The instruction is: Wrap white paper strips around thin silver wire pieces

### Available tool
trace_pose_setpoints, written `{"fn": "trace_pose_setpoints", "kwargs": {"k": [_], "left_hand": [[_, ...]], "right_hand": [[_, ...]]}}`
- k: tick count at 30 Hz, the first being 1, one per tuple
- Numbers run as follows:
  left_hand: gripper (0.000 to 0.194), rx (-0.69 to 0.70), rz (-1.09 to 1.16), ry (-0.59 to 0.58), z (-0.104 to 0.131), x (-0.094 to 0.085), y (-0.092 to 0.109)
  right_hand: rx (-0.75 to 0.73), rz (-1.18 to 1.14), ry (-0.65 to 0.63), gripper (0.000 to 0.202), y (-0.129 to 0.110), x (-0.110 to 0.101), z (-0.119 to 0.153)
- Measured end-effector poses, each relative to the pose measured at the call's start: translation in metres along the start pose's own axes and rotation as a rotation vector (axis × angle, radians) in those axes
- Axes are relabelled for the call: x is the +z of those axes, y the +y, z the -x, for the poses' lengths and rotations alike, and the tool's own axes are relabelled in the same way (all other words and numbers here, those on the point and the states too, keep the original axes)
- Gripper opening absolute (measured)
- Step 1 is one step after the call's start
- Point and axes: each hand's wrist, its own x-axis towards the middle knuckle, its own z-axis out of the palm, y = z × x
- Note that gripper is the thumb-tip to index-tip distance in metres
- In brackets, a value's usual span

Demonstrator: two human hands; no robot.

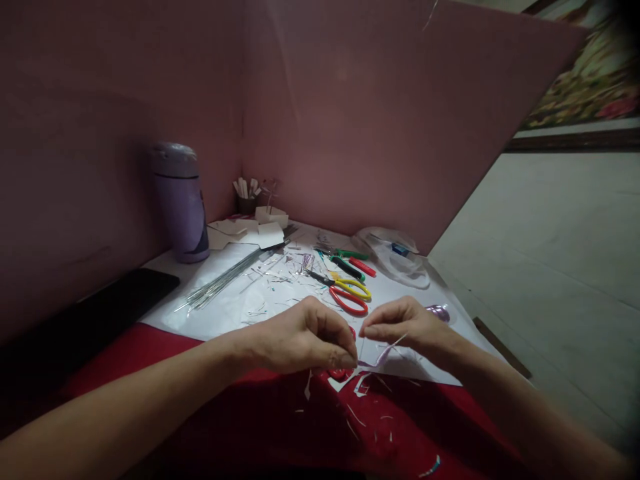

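Observation:
My left hand (320, 340) is closed in a pinch at the near edge of the white sheet, with one end of a thin lilac strip (383, 357) at its fingertips. Just right of it, my right hand (397, 325) pinches something thin, perhaps a thread or wire running down toward the strip; it is too fine to make out. The strip bends up below the right fingers. Behind the hands lie scissors (350, 297) with red and yellow handles. A red object (340, 372) sits partly hidden under my left hand.
A purple bottle (181, 207) stands at the left beside a black device (125, 293). A bundle of wires (220, 283), pliers (347, 267), a clear plastic bag (387, 257) and a purple roll (439, 312) lie around. Scraps litter the red cloth (280, 433).

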Motion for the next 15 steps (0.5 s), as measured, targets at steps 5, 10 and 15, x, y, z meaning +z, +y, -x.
{"fn": "trace_pose_setpoints", "kwargs": {"k": [5,10,15], "left_hand": [[0.009,-0.015,0.125,0.022,-0.001,-0.003,-0.004],[0.012,0.048,0.22,0.135,-0.004,-0.008,-0.005],[0.01,0.106,-0.081,0.334,-0.007,-0.005,-0.004]], "right_hand": [[0.118,-0.212,-0.025,0.026,0.018,0.026,0.005],[0.145,-0.299,-0.091,0.025,0.013,0.039,0.014],[0.023,-0.164,-0.053,0.019,0.008,0.05,0.026]]}}
